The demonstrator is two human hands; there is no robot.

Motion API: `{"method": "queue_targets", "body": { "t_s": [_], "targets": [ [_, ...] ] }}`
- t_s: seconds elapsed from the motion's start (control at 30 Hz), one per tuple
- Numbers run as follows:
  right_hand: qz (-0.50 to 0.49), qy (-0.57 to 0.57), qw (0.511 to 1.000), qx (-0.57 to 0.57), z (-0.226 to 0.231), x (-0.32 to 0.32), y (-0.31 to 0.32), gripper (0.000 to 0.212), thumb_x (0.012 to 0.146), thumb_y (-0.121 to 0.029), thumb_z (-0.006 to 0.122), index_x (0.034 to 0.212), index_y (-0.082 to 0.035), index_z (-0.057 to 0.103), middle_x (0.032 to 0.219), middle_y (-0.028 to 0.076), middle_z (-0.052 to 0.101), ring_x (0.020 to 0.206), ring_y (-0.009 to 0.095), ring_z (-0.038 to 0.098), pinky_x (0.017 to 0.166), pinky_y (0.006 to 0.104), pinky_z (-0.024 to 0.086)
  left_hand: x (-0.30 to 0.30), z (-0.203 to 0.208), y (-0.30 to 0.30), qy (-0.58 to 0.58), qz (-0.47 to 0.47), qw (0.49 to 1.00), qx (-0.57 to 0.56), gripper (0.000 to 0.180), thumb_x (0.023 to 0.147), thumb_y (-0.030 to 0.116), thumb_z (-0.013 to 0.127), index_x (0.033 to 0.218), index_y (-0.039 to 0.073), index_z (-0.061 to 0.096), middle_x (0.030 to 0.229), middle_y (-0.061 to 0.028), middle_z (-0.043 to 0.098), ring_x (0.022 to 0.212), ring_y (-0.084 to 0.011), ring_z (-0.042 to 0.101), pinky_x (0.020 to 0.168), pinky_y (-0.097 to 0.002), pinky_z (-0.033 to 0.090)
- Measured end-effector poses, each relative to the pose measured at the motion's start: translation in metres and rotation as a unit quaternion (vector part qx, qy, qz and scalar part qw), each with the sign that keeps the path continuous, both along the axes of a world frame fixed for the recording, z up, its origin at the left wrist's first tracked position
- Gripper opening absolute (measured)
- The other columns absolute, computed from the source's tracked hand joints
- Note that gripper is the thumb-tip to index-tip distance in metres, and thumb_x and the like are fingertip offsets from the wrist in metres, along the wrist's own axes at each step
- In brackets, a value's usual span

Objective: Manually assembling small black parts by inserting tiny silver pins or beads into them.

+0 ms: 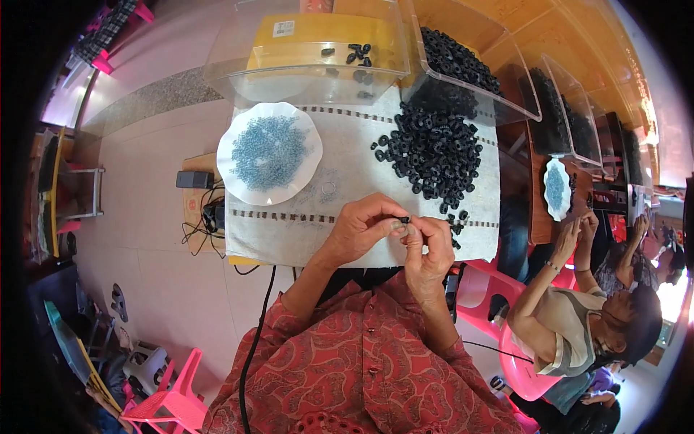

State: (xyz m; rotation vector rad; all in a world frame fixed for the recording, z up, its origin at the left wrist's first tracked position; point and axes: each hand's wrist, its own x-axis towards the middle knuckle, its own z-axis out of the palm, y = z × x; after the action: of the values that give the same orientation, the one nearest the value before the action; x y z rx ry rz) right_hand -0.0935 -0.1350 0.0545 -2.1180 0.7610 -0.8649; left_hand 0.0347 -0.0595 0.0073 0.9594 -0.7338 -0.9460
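Above the near edge of the cloth-covered table, my left hand [366, 226] and my right hand [426, 248] meet, fingertips pinched together. Between them is a small black plastic part [404, 220], mostly covered by the fingers; both hands appear closed on it. Just beyond my right hand spreads a heap of small black ring-like parts [437, 148], with a few strays trailing toward me. To the left of it a white scalloped plate [229, 186] bears a pile of tiny pale-blue clear pieces [267, 154]. Some more tiny clear pieces [327, 189] lie loose on the cloth near the plate.
At the table's far side stand a clear bin [238, 85] with few black parts and another bin [517, 110] full of them. A co-worker [578, 318] sits at right by another plate [549, 204]. A black adapter [194, 179] with cables lies left, a pink chair [173, 398] lower left.
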Motion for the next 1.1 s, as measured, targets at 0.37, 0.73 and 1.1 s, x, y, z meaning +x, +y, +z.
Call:
{"method": "queue_targets", "body": {
  "t_s": [0.37,0.73,1.1],
  "targets": [
    [0.063,-0.024,0.998,-0.004,-0.008,0.003,0.029,0.033,0.09,0.007,0.057,0.122,0.004,0.059,0.103,0.015,0.056,0.083,0.02,0.064,0.068,0.0288,0.054,0.004,-0.003,0.021,0.026,0.022,0.999,0.027,0.015,0.089,-0.003,0.061,0.103,-0.002,0.064,0.095,-0.0053,0.064,0.08,-0.0098,0.061,0.072,-0.0236,0.052],
    [-0.068,0.109,0.99,-0.065,-0.018,-0.058,-0.039,0.013,0.09,0.001,0.059,0.101,0.0,0.065,0.085,0.009,0.06,0.059,0.013,0.058,0.052,0.0262,0.046,0.001,-0.002,0.018,0.12,0.023,0.99,0.071,0.016,0.09,0.002,0.062,0.105,-0.003,0.063,0.085,-0.0081,0.067,0.075,-0.0129,0.065,0.067,-0.0244,0.055],
    [-0.057,0.227,0.972,0.001,-0.034,-0.065,-0.026,0.02,0.08,-0.012,0.072,0.095,-0.001,0.065,0.085,0.015,0.058,0.068,0.03,0.063,0.058,0.0387,0.051,-0.006,0.002,0.016,0.111,0.029,0.99,0.081,0.016,0.091,0.001,0.06,0.107,-0.003,0.062,0.085,-0.0083,0.067,0.076,-0.0132,0.066,0.068,-0.0245,0.055]
  ]
}}
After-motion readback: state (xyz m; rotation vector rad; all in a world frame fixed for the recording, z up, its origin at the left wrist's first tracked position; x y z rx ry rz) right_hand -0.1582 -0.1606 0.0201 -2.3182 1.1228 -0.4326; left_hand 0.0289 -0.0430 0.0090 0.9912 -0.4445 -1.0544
